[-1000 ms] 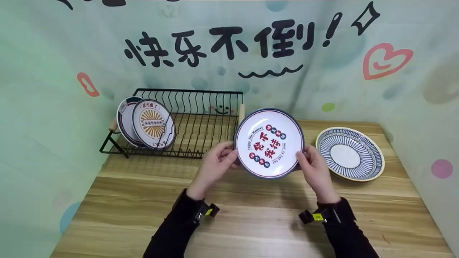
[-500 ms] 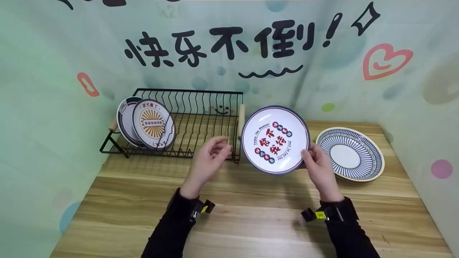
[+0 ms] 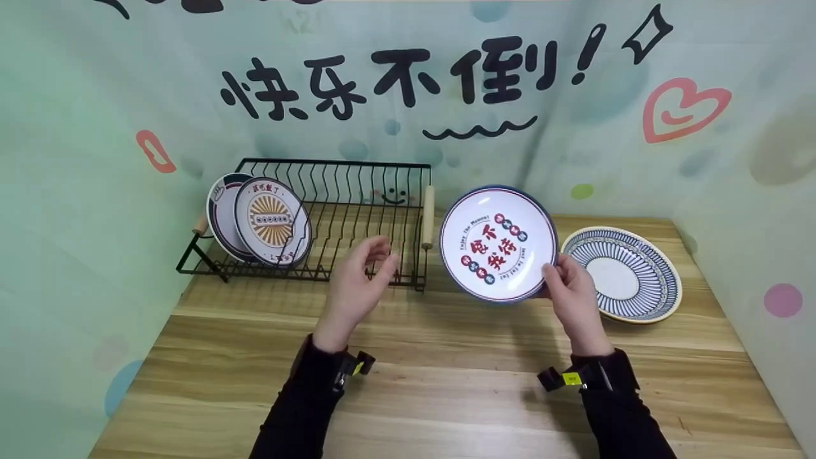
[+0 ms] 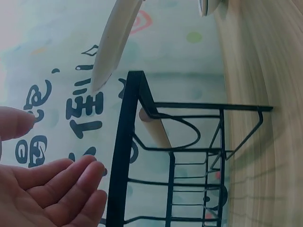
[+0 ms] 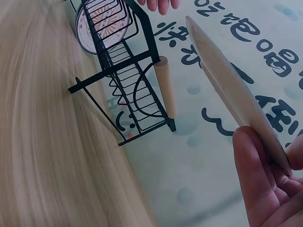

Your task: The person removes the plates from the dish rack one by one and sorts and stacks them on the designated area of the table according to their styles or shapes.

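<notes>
My right hand (image 3: 575, 296) pinches the lower right rim of a white plate (image 3: 488, 245) with a blue edge and red lettering. The thumb lies on the plate's face and the fingers behind it. In the right wrist view the plate (image 5: 236, 90) shows edge-on, raised above the table. My left hand (image 3: 358, 287) holds nothing; its fingers are loosely bent in front of the black dish rack (image 3: 357, 164). The left wrist view shows that palm (image 4: 52, 198) beside the rack's frame. Two plates lean in the rack's left end, the front one (image 3: 273, 223) bearing an orange sunburst.
A blue-and-white patterned dish (image 3: 656, 287) sits on the wooden table (image 3: 446, 395) at the right. The rack has wooden handles, one (image 3: 428, 217) at its right end. A printed cloth wall (image 3: 484, 166) closes off the back and sides.
My left hand has let go of the plate and drawn back to the left. The plate, still pinched by my right hand, has shifted right and slightly up.
</notes>
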`<state>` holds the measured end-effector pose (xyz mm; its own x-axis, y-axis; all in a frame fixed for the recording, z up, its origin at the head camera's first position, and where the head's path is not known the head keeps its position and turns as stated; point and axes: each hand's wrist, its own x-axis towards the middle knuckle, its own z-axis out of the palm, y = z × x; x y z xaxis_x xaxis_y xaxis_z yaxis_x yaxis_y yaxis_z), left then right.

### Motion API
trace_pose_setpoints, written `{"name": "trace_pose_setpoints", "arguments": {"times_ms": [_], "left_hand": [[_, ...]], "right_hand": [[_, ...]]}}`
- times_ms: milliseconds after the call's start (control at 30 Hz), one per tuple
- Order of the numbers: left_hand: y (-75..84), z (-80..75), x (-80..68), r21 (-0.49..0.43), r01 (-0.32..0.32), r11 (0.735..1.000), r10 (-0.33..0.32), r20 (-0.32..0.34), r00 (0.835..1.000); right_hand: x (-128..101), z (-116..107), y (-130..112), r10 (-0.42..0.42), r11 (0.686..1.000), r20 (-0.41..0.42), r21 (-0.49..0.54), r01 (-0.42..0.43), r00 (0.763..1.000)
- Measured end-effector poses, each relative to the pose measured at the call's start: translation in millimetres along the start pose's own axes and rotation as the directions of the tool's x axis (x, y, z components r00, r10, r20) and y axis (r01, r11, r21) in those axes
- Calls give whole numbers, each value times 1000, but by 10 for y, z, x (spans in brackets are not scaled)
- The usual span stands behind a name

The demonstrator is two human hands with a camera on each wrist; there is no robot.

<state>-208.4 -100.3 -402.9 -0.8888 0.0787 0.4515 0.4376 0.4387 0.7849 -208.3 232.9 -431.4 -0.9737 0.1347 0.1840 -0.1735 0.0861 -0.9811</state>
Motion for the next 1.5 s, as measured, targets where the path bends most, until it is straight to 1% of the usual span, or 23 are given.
{"name": "trace_pose_setpoints", "arguments": {"times_ms": [167,300,400,533,667,833,1067,1300,1500], "left_hand": [[-28,-22,12,58,21,998,-19,-29,999],[-43,-34,16,90,42,995,-39,-41,998],[-60,-43,19,124,43,991,-37,-51,998],[-96,-54,27,193,24,981,-12,-66,998],[-137,-61,36,250,37,968,-19,-73,997],[-184,-84,54,264,60,963,-40,-80,996],[-223,-128,91,263,98,960,-78,-86,993],[-268,-179,106,290,108,951,-80,-105,991],[-309,-218,124,266,127,955,-94,-134,987]], "right_hand": [[29,-27,52,35,999,-11,10,-35,999],[42,-40,75,60,998,-10,-2,-60,998],[50,-42,84,74,997,-1,-11,-74,997],[67,-43,106,85,996,-2,-20,-85,996],[77,-42,145,112,993,-8,-42,-113,994],[97,-47,199,135,989,8,-68,-134,991],[106,-60,214,164,983,5,-81,-163,986],[125,-63,274,185,979,4,-89,-184,983],[135,-57,316,176,981,19,-90,-174,984]]}}
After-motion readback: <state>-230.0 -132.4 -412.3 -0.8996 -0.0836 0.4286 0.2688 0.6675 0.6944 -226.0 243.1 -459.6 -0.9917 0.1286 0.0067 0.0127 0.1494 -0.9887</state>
